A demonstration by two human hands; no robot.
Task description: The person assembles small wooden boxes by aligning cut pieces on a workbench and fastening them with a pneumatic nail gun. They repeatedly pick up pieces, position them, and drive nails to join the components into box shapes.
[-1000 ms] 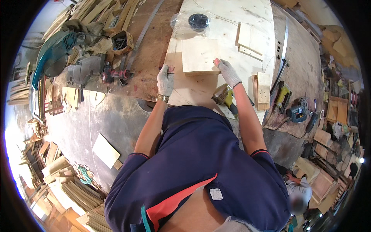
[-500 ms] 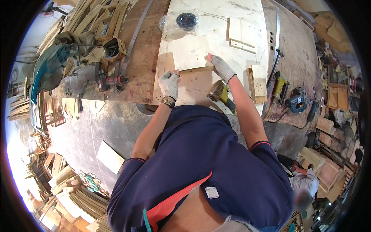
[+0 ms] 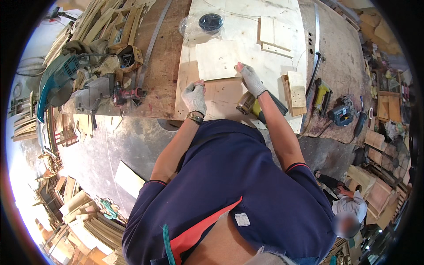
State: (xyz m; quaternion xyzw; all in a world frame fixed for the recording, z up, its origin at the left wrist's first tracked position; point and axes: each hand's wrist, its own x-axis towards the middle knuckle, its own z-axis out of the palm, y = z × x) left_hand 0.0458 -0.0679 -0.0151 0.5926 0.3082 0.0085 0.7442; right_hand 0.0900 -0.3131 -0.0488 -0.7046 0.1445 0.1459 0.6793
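A thin pale plywood panel [image 3: 216, 55] is held between my two gloved hands over a larger light plywood sheet on the workbench. My left hand [image 3: 194, 96], in a knitted white glove with a watch at the wrist, is closed at the panel's near left corner. At the near right corner, my right hand [image 3: 252, 80], in a matching glove, pinches the edge between thumb and fingers. The panel's near edge looks raised, with a shadow below it. A yellow-green and black nail gun [image 3: 256, 107] lies by my right forearm, which partly hides it.
Stacked small boards [image 3: 295, 92] and further panels [image 3: 276, 35] lie to the right. A dark round object in clear plastic [image 3: 211, 23] sits beyond. Left stand a teal miter saw [image 3: 62, 84] and a red drill [image 3: 126, 93]; right, another nail gun [image 3: 321, 95] and a jigsaw [image 3: 341, 115]. Another person [image 3: 349, 210] is behind.
The whole view has shifted slightly. Both hands keep their hold at the panel's near corners, and more of the nail gun shows beyond my right forearm.
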